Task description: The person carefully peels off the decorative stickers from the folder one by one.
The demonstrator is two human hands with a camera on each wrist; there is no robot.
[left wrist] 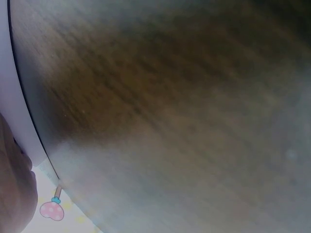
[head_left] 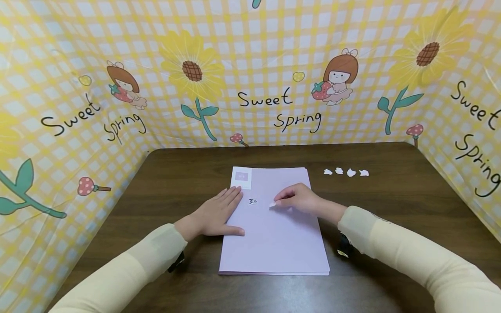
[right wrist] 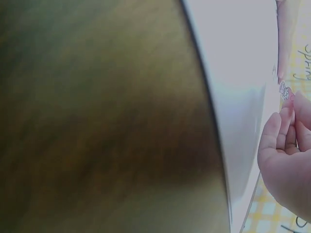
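A stack of lilac paper sheets (head_left: 274, 248) lies on the dark wooden table. My left hand (head_left: 219, 213) rests flat on its left edge, fingers straight and thumb spread. Between thumb and fingertips, my right hand (head_left: 299, 198) pinches a small sticker (head_left: 272, 204) over the middle of the sheet. Its white side shows in the head view, while the right wrist view shows printed outlines on the sticker (right wrist: 284, 91). A little black-and-white sticker (head_left: 252, 201) lies on the sheet between the two hands. A white label with a lilac square (head_left: 241, 178) sits at the top left corner.
Several small white cut-outs (head_left: 351, 172) lie in a row on the table (head_left: 176, 174), beyond the paper's upper right corner. A yellow-checked cloth (head_left: 266, 65) with flowers and lettering stands around the back and sides. Dark wrist cameras sit under both sleeves (head_left: 391, 243).
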